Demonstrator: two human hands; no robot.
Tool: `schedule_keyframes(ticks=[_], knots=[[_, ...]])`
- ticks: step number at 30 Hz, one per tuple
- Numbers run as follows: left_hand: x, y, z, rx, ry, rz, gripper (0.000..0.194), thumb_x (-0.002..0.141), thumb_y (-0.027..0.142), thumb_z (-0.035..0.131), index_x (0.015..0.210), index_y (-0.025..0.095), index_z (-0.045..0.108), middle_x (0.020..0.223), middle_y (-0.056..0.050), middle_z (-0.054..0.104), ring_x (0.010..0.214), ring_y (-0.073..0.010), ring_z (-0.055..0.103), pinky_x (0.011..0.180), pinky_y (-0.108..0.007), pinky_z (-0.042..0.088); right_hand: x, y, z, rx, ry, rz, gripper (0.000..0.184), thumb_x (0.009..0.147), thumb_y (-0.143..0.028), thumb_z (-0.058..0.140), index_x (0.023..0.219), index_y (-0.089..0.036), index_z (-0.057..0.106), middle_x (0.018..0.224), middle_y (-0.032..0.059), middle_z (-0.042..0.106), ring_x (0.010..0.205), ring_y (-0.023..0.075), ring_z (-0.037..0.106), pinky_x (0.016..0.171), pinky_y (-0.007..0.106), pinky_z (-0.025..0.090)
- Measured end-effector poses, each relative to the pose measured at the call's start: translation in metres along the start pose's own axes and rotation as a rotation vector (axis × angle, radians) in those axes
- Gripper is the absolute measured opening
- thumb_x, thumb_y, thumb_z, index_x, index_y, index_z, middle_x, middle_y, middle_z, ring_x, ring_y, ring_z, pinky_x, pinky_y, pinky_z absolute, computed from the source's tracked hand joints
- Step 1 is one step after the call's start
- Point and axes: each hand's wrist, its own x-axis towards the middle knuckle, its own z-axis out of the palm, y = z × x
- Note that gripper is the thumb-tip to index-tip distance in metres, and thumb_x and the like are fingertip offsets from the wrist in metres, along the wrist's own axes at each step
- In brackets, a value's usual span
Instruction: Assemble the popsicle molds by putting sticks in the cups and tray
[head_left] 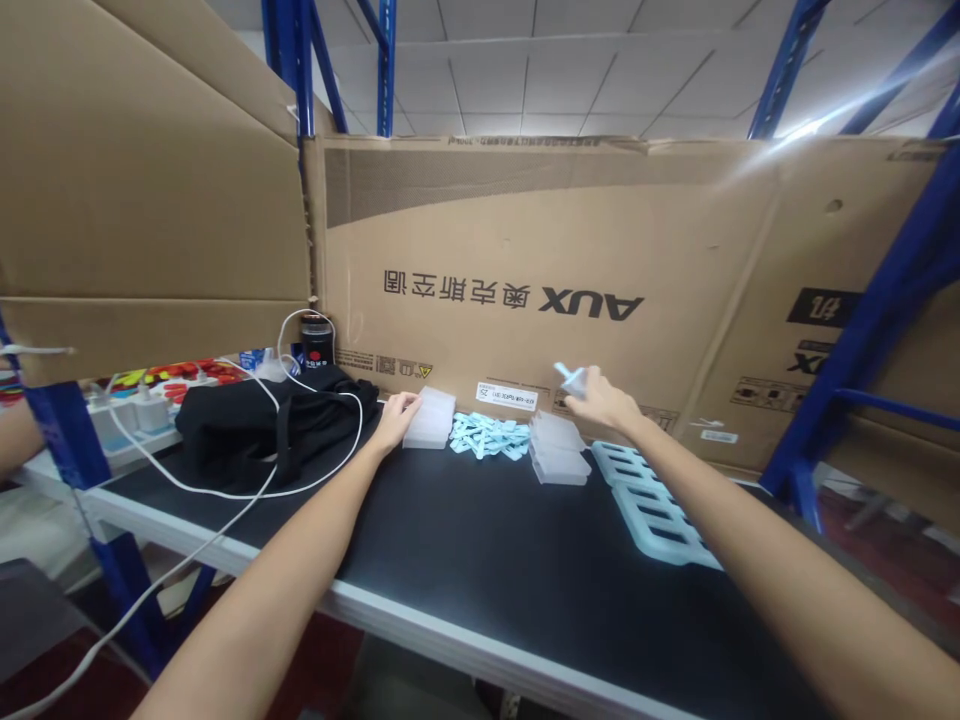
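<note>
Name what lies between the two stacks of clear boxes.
A pile of blue strips lies between the left stack and right stack, in the head view.

matt black tabletop [480, 540], frosted translucent plastic boxes [430, 420], brown cardboard panels [480, 230], soft black cloth [262, 420], smooth light-blue plastic frames [660, 510]

Cardboard walls [480, 240], blue metal posts [386, 70], tiled ceiling [525, 75], reddish floor [315, 665].

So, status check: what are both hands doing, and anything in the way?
Left hand at frosted plastic boxes. Right hand raised, gripping light-blue piece. Light-blue strips piled nearby. White cable and black bag beside left forearm.
</note>
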Motion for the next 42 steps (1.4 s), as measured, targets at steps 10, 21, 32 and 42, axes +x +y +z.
schedule_keyframes(ticks=[10, 21, 32, 42], knots=[[0.001, 0.0, 0.001, 0.021, 0.002, 0.011, 0.035, 0.093, 0.049, 0.046, 0.103, 0.021, 0.064, 0.11, -0.007, 0.061, 0.11, -0.0227, 0.054, 0.102, -0.039, 0.04, 0.008, -0.081, -0.003, -0.257, 0.0, -0.303, 0.066, 0.084, -0.07, 0.039, 0.128, -0.022, 0.048, 0.111, 0.0201, 0.063, 0.107, 0.0386, 0.058, 0.083, 0.048, 0.043], [-0.005, 0.018, -0.006, 0.081, 0.044, 0.078, 0.03, 0.094, 0.045, 0.046, 0.104, 0.022, 0.063, 0.112, -0.007, 0.061, 0.112, -0.024, 0.052, 0.105, -0.041, 0.036, -0.006, -0.066, -0.012, -0.069, -0.094, -0.418, 0.066, 0.09, -0.064, 0.034, 0.135, -0.016, 0.04, 0.131, 0.0191, 0.046, 0.108, 0.0326, 0.059, 0.092, 0.047, 0.046], [-0.003, 0.041, -0.003, 0.189, -0.21, 0.14, 0.045, 0.082, 0.055, 0.062, 0.118, 0.027, 0.063, 0.141, -0.008, 0.044, 0.136, -0.0301, 0.036, 0.114, -0.047, 0.026, -0.077, 0.011, 0.02, 0.168, -0.02, -0.719, 0.057, 0.087, -0.064, 0.051, 0.126, -0.022, 0.052, 0.124, 0.0122, 0.057, 0.117, 0.0305, 0.05, 0.099, 0.049, 0.043], [-0.028, 0.049, -0.017, 0.38, -0.431, 0.211, 0.057, 0.081, 0.062, 0.06, 0.127, 0.028, 0.055, 0.153, -0.005, 0.029, 0.14, -0.0298, 0.032, 0.117, -0.044, 0.024, -0.092, 0.012, 0.046, 0.156, 0.044, -0.671, 0.102, 0.073, -0.068, 0.064, 0.152, -0.021, 0.019, 0.156, 0.0142, 0.019, 0.14, 0.0398, 0.023, 0.112, 0.056, 0.029]])
